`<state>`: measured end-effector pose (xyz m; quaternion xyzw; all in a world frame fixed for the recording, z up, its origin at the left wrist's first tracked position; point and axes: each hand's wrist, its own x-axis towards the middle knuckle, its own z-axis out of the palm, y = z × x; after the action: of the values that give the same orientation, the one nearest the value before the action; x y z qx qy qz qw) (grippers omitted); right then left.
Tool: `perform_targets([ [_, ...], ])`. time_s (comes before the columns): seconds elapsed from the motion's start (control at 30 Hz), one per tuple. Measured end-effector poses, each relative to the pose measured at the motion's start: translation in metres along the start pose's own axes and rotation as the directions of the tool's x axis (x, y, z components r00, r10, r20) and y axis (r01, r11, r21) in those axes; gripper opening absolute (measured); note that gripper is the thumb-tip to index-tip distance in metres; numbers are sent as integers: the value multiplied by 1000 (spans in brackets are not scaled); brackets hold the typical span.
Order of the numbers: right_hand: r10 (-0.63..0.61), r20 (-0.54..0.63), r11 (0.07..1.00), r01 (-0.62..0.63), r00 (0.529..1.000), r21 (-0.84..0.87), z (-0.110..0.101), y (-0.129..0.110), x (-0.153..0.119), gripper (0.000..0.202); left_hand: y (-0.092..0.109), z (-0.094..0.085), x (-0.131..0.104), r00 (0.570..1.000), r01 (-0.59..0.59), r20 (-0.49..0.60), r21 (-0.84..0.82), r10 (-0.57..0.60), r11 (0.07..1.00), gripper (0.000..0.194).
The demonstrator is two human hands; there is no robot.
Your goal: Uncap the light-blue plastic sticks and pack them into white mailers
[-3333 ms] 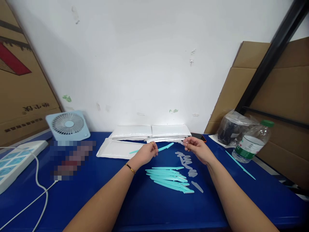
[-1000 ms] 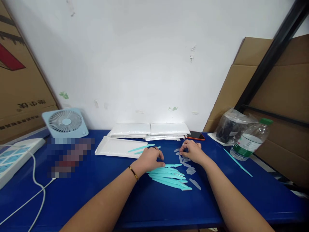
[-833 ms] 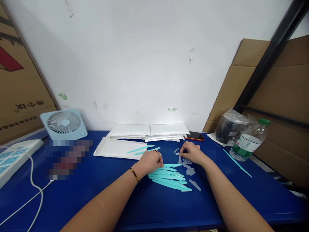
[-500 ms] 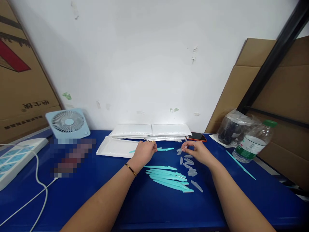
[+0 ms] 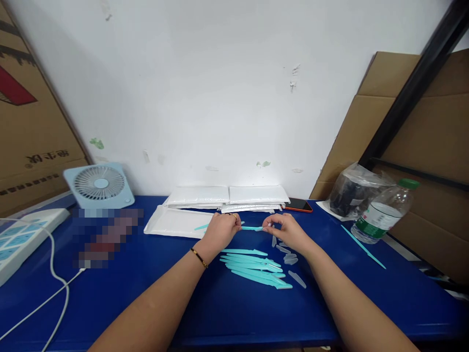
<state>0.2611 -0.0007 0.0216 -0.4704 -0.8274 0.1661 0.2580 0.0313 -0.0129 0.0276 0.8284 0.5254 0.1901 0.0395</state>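
Observation:
My left hand [image 5: 222, 230] is closed around the handle of a teal eyebrow razor [image 5: 251, 228], its thin tail poking out to the left. At the razor's blade end, my right hand [image 5: 287, 231] pinches with thumb and forefinger. A clear blade cover seems to be between those fingertips, but they mostly hide it. Below the hands lies a bunch of teal eyebrow razors [image 5: 252, 268], blade ends to the right. Several loose clear blade covers [image 5: 296, 279] are scattered beside them, under and in front of my right hand.
White padded envelopes [image 5: 198, 196] are stacked against the wall, one lying nearer at the left. A phone [image 5: 298, 205] is beside them. On the right are a bottle [image 5: 383, 212], a bagged dark object [image 5: 346, 195] and a lone razor [image 5: 362, 246]. A fan [image 5: 99, 186] and power strip [image 5: 29, 237] stand left.
My right hand has moved left from the loose covers to the blade end of the razor in my left hand. The left hand has kept its hold.

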Motion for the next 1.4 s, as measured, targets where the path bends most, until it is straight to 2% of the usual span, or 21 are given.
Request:
perform_targets([
  [0.17,-37,-28,990,33,999,-134,4,14,2,19,-21,-1,3,994,105,19,64,-106,992,11],
  [0.27,3,19,970,2,1000,-242,3,30,4,16,-27,-2,2,989,144,10,84,-145,986,11],
  [0.33,46,41,964,-34,998,-266,2,39,5,12,-21,-1,-1,996,73,40,13,-74,997,16],
  [0.43,113,29,970,-104,993,-219,3,47,6,10,-5,2,-6,979,-50,188,-122,73,991,21],
  [0.53,185,72,981,-180,980,-75,2,49,6,14,6,8,-7,955,-32,289,-141,72,990,13],
  [0.6,201,82,979,-204,976,26,2,49,5,17,7,13,-5,962,11,271,-111,20,994,6],
  [0.7,168,62,970,-176,984,169,1,45,4,23,1,18,-2,982,71,181,-86,-55,994,7],
  [0.8,125,101,951,-148,987,270,2,38,3,28,-5,20,0,988,96,131,-108,-81,990,9],
  [0.97,100,150,943,-141,984,301,7,26,3,26,-5,18,0,995,80,70,-123,-72,989,9],
  [1.17,88,168,933,-140,982,331,8,20,3,25,0,12,0,994,81,84,-102,-72,991,10],
  [1.4,96,146,927,-142,985,349,1,21,2,25,-4,9,0,995,83,70,-100,-76,992,8],
])
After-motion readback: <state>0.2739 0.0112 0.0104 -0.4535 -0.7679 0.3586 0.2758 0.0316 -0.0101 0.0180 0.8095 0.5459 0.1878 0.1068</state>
